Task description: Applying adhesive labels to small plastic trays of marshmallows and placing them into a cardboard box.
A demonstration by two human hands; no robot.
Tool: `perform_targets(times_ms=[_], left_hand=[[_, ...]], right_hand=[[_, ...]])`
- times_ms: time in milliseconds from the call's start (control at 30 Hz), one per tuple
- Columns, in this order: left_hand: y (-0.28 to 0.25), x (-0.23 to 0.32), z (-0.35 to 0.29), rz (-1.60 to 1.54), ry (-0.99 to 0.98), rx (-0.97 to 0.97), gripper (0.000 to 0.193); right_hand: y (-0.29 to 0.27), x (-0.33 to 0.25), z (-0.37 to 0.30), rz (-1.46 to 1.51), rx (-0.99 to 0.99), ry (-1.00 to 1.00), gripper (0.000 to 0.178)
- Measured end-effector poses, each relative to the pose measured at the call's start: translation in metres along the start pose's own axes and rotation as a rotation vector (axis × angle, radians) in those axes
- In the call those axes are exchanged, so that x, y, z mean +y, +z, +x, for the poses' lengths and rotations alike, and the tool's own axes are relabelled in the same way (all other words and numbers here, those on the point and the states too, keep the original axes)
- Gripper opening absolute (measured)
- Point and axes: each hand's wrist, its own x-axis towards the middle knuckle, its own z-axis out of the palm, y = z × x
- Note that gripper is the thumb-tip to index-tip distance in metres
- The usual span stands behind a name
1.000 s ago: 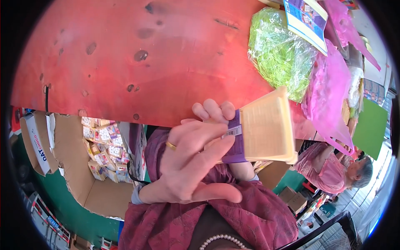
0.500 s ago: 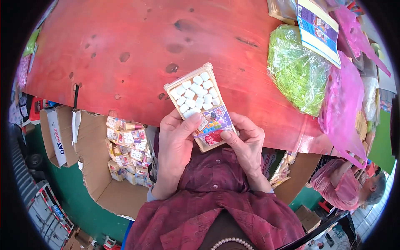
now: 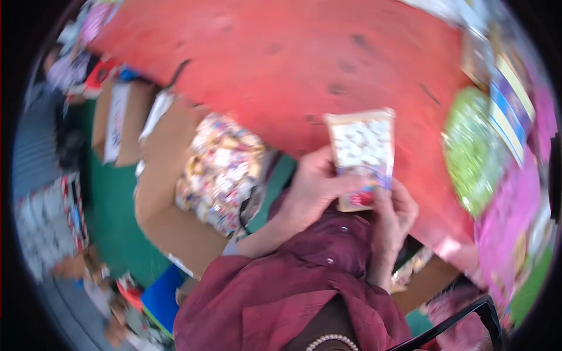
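Observation:
Between my two hands is a small tray pack (image 3: 363, 143), wide at its far end, filled with white marshmallow-like pieces. A colourful printed card (image 3: 363, 198) covers its near part. My left hand (image 3: 311, 190) is closed on the pack's left side, its thumb lying across the card. The right hand (image 3: 395, 213) grips the near right corner, thumb on top and fingers curled at the edge. Motion blurs the picture, so small details of the pack are lost. The pack is held up over the near edge of the red table (image 3: 263, 76).
At my left stands an open cardboard box (image 3: 167, 175) holding many similar packs (image 3: 225, 169). To the right, a clear bag of green shreds (image 3: 474, 155) lies beside a printed sheet (image 3: 510, 111) and pink plastic (image 3: 509, 205). Another box (image 3: 424, 286) with packs sits below the table's right edge.
The whole view has swung toward my left, bringing more of the left box and its packs into sight. Both hands keep hold of the tray pack, which now looks more upright.

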Motion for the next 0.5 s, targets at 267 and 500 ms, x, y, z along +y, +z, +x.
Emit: perform_targets(times_ms=[267, 500], left_hand=[[-0.126, 0.039, -0.070, 0.054, 0.214, 0.467, 0.025], [-0.307, 0.020, -0.211, -0.253, 0.296, 0.985, 0.031]], right_hand=[[0.012, 0.013, 0.000, -0.137, -0.269, -0.074, 0.033], [0.020, 0.014, 0.005, -0.295, -0.252, -0.069, 0.025]])
